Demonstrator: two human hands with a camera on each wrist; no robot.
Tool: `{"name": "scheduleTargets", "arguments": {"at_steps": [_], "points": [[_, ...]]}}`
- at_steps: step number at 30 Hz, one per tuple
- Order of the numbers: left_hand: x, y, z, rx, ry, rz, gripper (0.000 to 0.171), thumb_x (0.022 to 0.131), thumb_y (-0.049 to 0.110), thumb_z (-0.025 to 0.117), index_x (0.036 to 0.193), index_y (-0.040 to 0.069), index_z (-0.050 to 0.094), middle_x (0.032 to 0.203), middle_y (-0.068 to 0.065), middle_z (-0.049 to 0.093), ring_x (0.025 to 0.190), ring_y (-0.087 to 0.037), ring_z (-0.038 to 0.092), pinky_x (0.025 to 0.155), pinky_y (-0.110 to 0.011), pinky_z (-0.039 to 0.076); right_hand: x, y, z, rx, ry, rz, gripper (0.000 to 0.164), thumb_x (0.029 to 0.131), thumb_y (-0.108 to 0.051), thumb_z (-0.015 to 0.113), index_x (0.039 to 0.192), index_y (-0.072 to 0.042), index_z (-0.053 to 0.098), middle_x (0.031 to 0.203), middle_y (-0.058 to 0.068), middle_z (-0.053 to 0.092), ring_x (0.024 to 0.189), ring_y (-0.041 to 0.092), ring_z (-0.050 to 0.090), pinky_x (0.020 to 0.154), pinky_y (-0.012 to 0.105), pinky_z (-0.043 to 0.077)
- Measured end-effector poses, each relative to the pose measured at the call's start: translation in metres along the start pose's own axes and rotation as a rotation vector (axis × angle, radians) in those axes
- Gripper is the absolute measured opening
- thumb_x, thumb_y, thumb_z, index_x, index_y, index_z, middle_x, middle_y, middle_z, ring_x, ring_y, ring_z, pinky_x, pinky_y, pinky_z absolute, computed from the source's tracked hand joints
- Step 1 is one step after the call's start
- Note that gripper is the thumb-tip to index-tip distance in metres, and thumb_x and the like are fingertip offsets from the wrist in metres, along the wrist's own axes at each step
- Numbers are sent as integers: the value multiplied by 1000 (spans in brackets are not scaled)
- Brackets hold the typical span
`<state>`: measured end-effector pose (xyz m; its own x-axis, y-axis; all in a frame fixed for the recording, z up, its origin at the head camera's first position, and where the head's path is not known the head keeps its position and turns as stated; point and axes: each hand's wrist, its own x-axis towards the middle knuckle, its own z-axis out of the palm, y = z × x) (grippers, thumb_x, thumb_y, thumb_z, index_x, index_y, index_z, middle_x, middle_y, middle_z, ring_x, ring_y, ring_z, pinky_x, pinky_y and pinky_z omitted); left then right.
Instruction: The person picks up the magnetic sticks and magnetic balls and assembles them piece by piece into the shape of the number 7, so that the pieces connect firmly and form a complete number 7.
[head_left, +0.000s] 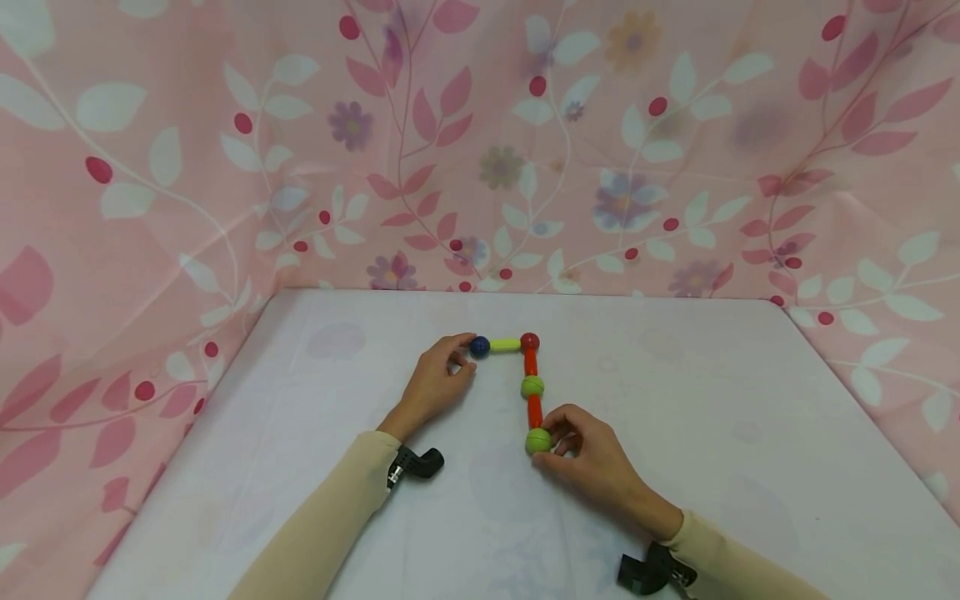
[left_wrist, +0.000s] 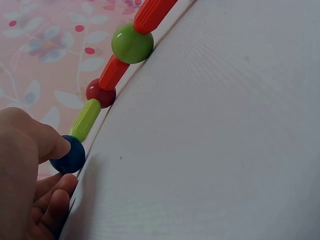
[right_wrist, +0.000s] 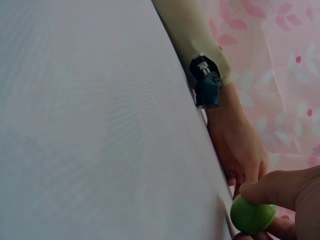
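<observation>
A chain of toy balls and rods lies on the white table in an L-shape. From the blue ball (head_left: 480, 347), a lime rod (head_left: 505, 345) runs to the red ball (head_left: 529, 342). Two red rods (head_left: 531, 362) then lead toward the near side, with a middle green ball (head_left: 532, 386) between them and another green ball (head_left: 537, 441) at the near end. My left hand (head_left: 435, 379) pinches the blue ball, also visible in the left wrist view. The near-end green ball (right_wrist: 251, 216) is held between thumb and fingers of my right hand (head_left: 596, 458).
The white table (head_left: 712, 400) spreads around the chain. Behind it and along its sides hangs a pink floral cloth (head_left: 480, 150). A black wrist camera (head_left: 420, 462) sits on the left sleeve, and another black wrist camera (head_left: 652, 571) on the right.
</observation>
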<state>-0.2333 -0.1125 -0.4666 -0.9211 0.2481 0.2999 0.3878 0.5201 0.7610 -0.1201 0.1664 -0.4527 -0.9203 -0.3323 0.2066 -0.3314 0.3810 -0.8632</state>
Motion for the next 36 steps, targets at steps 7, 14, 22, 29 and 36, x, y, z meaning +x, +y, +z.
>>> {"name": "scheduleTargets", "arguments": {"at_steps": [7,14,22,29,36], "points": [[0,0,0,10,-1,13,48,98,11,69,145,13,61,126,-5,65,97,-16,62,78,-33,49,-1,1,1,-13,6,-14,38,81,-10,91,110,-10,67,101,0,67,82,21,65,73,32,57],[0,-1,-1,3,-3,11,48,98,11,68,145,15,62,124,-5,66,92,-16,60,76,-33,49,-1,0,2,-13,-1,-16,38,82,-14,91,111,-11,67,101,-1,66,82,21,63,72,31,55],[-1,-2,0,7,0,22,48,97,10,68,145,14,63,125,-5,67,92,-16,61,75,-34,49,-4,-1,2,11,12,-18,39,81,-10,92,111,-10,67,100,0,66,81,23,63,72,32,55],[2,-3,1,28,13,38,49,96,9,70,144,15,63,122,-4,67,93,-15,61,74,-34,50,-5,0,1,-12,9,8,39,81,-8,91,111,-11,66,100,0,65,82,20,62,72,30,54],[0,-1,1,22,9,36,48,96,9,69,144,15,64,121,-6,68,93,-17,61,75,-35,49,-5,-1,1,-16,3,10,39,82,-10,90,112,-10,66,98,0,64,82,21,61,72,30,54]]}}
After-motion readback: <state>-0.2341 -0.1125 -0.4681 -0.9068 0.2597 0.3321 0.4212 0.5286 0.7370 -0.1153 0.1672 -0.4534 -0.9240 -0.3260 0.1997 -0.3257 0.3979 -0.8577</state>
